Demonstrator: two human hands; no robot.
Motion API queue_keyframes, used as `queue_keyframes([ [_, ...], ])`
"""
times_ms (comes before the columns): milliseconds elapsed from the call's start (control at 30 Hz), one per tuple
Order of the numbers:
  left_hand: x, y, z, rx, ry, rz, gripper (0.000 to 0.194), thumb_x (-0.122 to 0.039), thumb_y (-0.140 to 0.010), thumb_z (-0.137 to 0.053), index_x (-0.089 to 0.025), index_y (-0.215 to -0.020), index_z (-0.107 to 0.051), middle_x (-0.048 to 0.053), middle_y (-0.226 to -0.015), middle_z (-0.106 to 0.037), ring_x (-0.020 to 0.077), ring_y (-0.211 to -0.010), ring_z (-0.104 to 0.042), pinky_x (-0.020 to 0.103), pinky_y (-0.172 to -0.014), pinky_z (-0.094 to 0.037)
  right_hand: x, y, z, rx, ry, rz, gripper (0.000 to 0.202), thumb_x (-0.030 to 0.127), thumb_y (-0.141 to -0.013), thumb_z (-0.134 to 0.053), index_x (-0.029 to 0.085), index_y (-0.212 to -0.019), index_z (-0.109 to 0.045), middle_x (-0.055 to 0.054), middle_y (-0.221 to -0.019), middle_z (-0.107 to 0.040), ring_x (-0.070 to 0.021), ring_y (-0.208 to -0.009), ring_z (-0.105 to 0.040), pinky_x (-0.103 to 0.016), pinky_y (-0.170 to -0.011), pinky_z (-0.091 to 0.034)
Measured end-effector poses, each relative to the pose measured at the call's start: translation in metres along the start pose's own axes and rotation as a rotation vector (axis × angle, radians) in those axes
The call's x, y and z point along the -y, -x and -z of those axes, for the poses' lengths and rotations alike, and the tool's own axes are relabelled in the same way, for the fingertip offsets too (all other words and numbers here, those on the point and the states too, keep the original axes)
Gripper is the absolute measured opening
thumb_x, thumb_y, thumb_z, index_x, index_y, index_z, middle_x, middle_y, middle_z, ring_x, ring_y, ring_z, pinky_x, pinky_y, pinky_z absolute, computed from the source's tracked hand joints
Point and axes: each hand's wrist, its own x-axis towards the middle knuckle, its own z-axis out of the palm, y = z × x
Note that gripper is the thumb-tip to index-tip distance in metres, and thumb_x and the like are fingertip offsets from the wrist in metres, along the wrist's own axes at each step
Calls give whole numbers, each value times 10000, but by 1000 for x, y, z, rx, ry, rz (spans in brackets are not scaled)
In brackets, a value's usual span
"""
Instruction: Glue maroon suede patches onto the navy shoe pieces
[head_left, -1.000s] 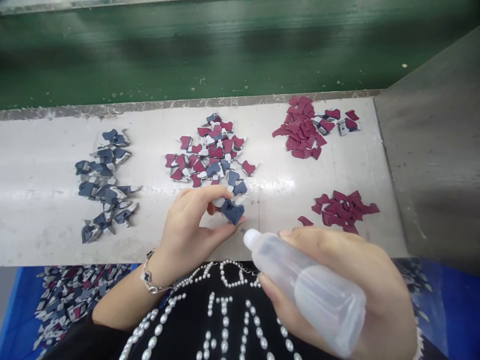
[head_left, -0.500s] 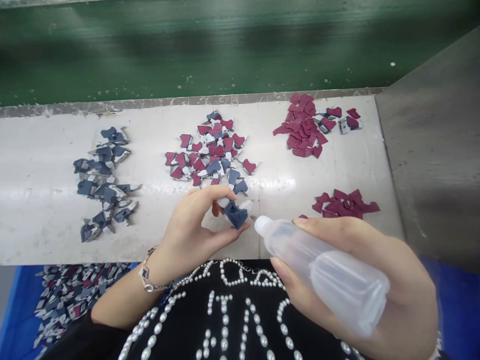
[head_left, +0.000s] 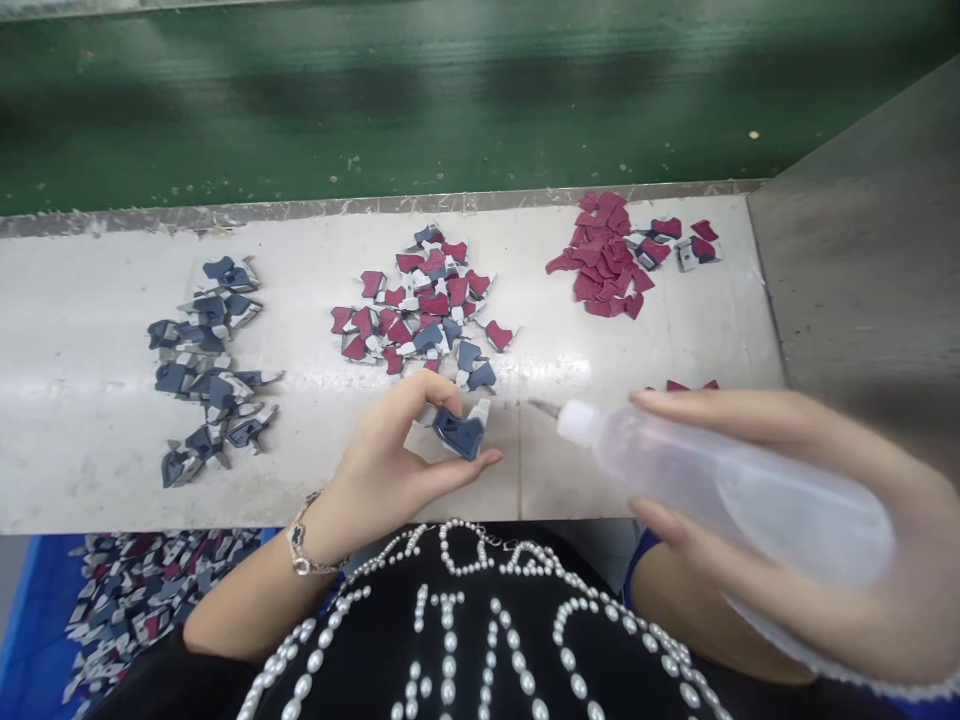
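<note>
Between the thumb and fingers of my left hand is a small dark blue and light grey plastic part, held over the table's near edge. My right hand is wrapped round a translucent squeeze bottle, which lies tilted with its thin metal tip pointing left. That tip is apart from the plastic part. Just beyond my left hand lies a pile of similar parts, many with maroon faces. A few maroon pieces show behind my right hand, which hides the others there.
More blue and grey parts lie in a group on the left of the white table. At the back right is a heap of flat maroon pieces. A blue bin full of parts stands below left. A green wall and a metal panel border the table.
My right hand has drawn the bottle to the right, away from the plastic part. My left hand has stayed in about the same place, with the part turned slightly.
</note>
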Motion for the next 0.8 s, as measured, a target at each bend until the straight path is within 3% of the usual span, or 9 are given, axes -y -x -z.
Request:
queue_keyframes([
  [67,8,0,-1,-5,48,46,351,-292,-781,-835,-227,-928,-524,-9,-857,-579,147,-780,-582,271,-654,-501,-17,-4,6,-34,-45,-34,370,190,-744,-825,292,-1081,-714,13,-987,-780,-202,-828,-758,-283,-691,-647],
  [200,23,1,-6,-11,164,156,406,-323,-733,-873,-228,-926,-529,-1,-891,-568,140,-770,-573,245,-605,-507,-53,-10,2,-85,-312,-230,349,125,-724,-830,283,-969,-639,-7,-991,-769,-204,-747,-746,-326,-644,-633],
  [300,29,2,-10,-3,344,218,383,-281,-740,-863,-223,-942,-542,11,-937,-563,132,-775,-583,236,-616,-552,-78,-18,-16,-99,-342,-276,408,195,-731,-837,274,-1070,-625,-49,-1129,-744,-246,-1027,-722,-393,-898,-596],
  [367,31,2,-12,16,440,264,347,-238,-758,-842,-221,-960,-561,12,-942,-569,122,-754,-593,234,-617,-576,-93,-24,-33,-32,-308,-275,382,254,-777,-797,260,-1103,-596,-70,-1220,-721,-253,-1174,-668,-424,-1016,-536],
  [467,30,2,-14,33,508,309,327,-185,-762,-830,-225,-980,-589,8,-931,-596,112,-721,-612,232,-616,-598,-112,-30,-53,100,-269,-298,360,301,-820,-736,246,-1108,-528,-100,-1266,-711,-248,-1127,-697,-424,-968,-559],
  [567,29,4,-15,-8,486,299,329,-172,-735,-849,-225,-957,-613,17,-944,-621,135,-761,-647,257,-653,-622,-117,-19,-52,138,-132,-338,495,337,-823,-725,231,-1240,-479,-132,-1331,-662,-261,-1142,-678,-428,-958,-553],
  [633,29,6,-15,-26,456,279,330,-181,-731,-856,-228,-960,-623,24,-951,-629,151,-797,-658,272,-684,-627,-113,-2,-40,134,18,-381,470,354,-833,-708,212,-1240,-520,-140,-1247,-678,-293,-1093,-668,-466,-925,-545],
  [733,31,9,-17,-30,435,246,344,-192,-724,-868,-231,-962,-622,31,-968,-626,159,-845,-657,267,-703,-622,-104,31,-22,184,231,-430,224,354,-815,-683,196,-972,-660,-136,-978,-710,-367,-976,-634,-561,-876,-503],
  [800,31,8,-18,-24,428,229,352,-194,-719,-874,-233,-956,-616,31,-973,-621,161,-869,-654,259,-707,-619,-102,49,-17,218,329,-453,141,319,-801,-646,199,-870,-676,-143,-913,-710,-391,-928,-619,-599,-853,-481],
])
